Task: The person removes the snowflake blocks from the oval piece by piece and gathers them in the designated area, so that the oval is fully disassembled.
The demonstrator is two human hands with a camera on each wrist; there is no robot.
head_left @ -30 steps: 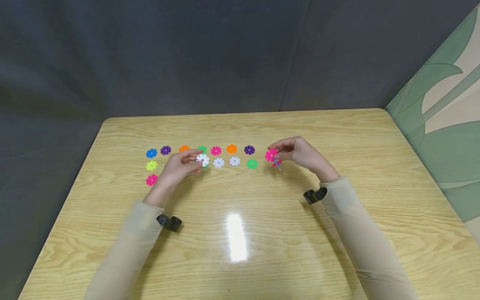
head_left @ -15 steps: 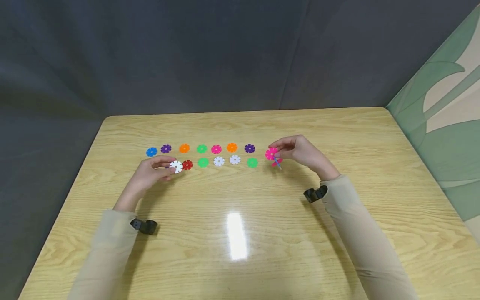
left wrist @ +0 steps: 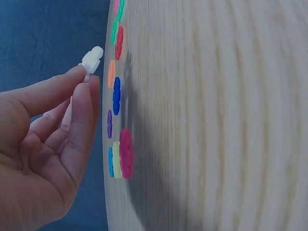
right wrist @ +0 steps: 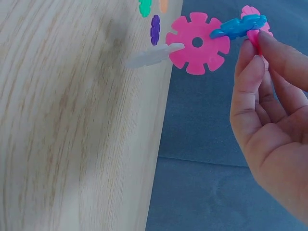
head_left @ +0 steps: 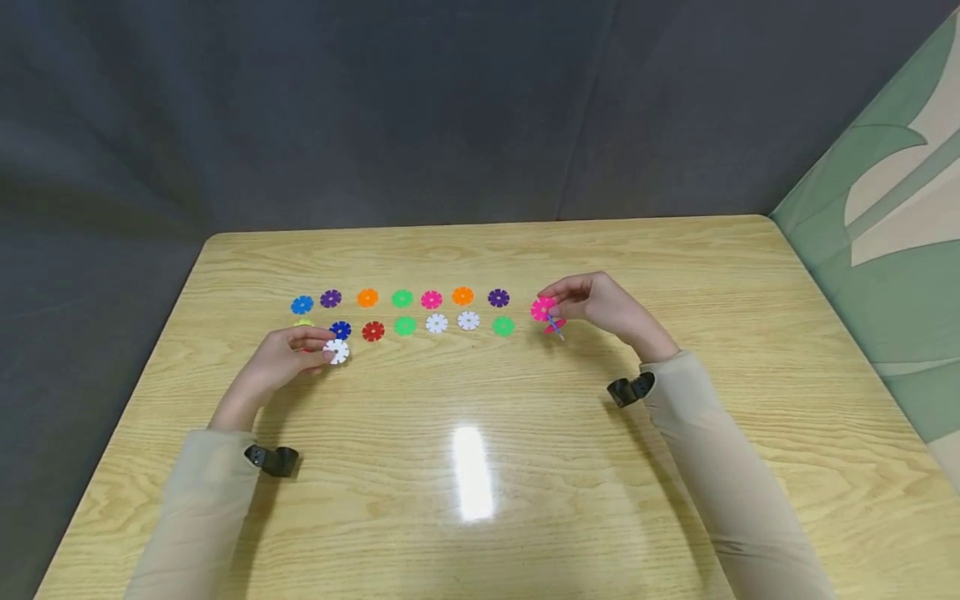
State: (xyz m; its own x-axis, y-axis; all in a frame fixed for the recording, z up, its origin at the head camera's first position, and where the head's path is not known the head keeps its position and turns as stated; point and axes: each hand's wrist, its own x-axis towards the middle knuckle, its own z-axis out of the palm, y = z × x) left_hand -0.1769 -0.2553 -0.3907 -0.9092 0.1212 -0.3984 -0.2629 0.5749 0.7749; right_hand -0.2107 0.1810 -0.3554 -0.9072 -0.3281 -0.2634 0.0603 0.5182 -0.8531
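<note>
At the left end of the rows, my left hand (head_left: 273,367) pinches a white notched disc (head_left: 337,352) between thumb and fingertips, raised off the table. That white disc (left wrist: 91,61) appears edge-on in the left wrist view. A dark blue disc (head_left: 341,330) lies just beyond it; a yellow disc (head_left: 303,322) and a pink disc (left wrist: 125,153) are partly covered by this hand in the head view. Right of the rows, my right hand (head_left: 607,310) pinches a chain of slotted-together discs. In the right wrist view, a pink disc (right wrist: 185,29) joins a blue disc (right wrist: 240,26) and a whitish disc (right wrist: 149,57).
Two rows of flat notched discs lie on the wooden table (head_left: 390,450), among them a red disc (head_left: 372,331), an orange disc (head_left: 462,296) and a purple disc (head_left: 498,297). A dark curtain (head_left: 450,117) hangs behind the far edge.
My left hand has carried the white disc leftward and slightly nearer, from over the green disc to beside the dark blue one. The right hand with its joined discs stays in place.
</note>
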